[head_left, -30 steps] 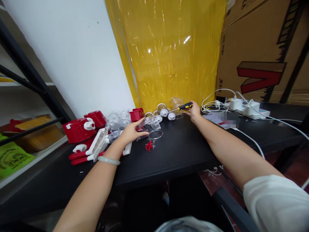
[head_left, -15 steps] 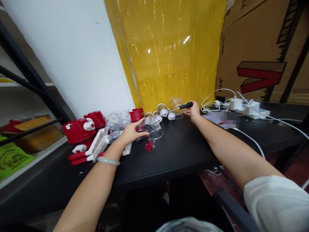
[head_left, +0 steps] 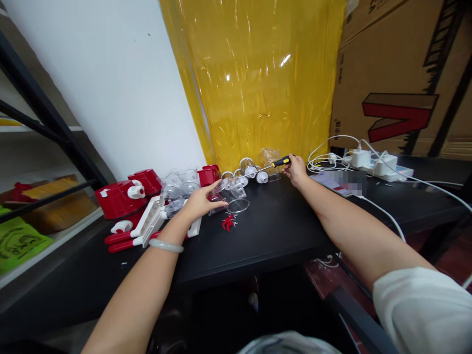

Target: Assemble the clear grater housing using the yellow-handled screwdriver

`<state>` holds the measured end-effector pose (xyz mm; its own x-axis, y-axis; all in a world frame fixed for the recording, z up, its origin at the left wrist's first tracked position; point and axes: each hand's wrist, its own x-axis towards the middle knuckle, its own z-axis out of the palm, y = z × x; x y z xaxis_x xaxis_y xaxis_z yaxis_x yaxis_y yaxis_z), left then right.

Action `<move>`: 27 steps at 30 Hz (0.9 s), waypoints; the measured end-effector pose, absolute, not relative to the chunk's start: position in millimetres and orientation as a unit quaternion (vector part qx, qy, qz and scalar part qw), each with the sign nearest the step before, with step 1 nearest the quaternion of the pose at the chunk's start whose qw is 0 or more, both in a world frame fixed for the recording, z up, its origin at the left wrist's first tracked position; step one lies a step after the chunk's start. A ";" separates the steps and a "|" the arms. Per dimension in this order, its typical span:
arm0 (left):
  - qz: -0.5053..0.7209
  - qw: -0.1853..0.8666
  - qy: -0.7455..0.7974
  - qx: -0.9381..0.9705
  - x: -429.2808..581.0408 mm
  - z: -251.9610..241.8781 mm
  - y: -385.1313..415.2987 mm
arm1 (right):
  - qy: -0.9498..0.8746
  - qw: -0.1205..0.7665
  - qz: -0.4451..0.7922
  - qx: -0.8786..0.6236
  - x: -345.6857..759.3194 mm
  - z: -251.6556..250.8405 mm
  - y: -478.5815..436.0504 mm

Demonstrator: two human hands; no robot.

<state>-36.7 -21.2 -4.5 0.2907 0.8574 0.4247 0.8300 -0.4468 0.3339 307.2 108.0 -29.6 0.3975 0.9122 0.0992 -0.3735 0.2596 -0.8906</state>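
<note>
The screwdriver (head_left: 279,162) was over the worktop (head_left: 276,226), its long axis running mostly sideways, with the shaft pointing between eight and nine o'clock from the black-and-yellow handle. The right hand (head_left: 296,170) had its fingers clamped on the handle's end. Over at nine o'clock, the left hand (head_left: 201,200) had thumb and forefinger apart about a clear piece (head_left: 216,197); I couldn't tell whether they gripped it. Small red parts (head_left: 228,223) lay just beside, toward five o'clock.

One head-worn camera looks forward and down across the black table (head_left: 287,221) from its near side.
</note>
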 end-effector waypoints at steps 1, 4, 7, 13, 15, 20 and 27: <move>0.282 0.026 0.522 0.804 -36.8 -4.9 -20.8 | -0.329 0.726 0.434 -0.420 306.9 -29.6 108.0; 0.283 0.027 0.522 0.804 -37.3 -5.8 -19.9 | -0.340 0.723 0.404 -0.445 306.3 -30.2 108.4; 0.280 0.021 0.528 0.801 -37.1 -5.3 -20.7 | -0.321 0.716 0.426 -0.451 306.4 -30.5 108.2; 0.274 0.022 0.535 0.799 -35.5 -3.4 -23.5 | -0.267 0.736 0.496 -0.377 309.8 -26.4 105.4; 0.277 0.021 0.531 0.800 -35.7 -3.9 -22.9 | -0.248 0.743 0.499 -0.370 310.5 -24.6 105.3; 0.280 0.019 0.526 0.803 -37.4 -5.7 -20.6 | -0.269 0.735 0.497 -0.375 310.6 -26.5 108.7; 0.274 0.025 0.532 0.801 -36.4 -3.8 -22.7 | -0.303 0.736 0.440 -0.417 312.2 -39.1 118.6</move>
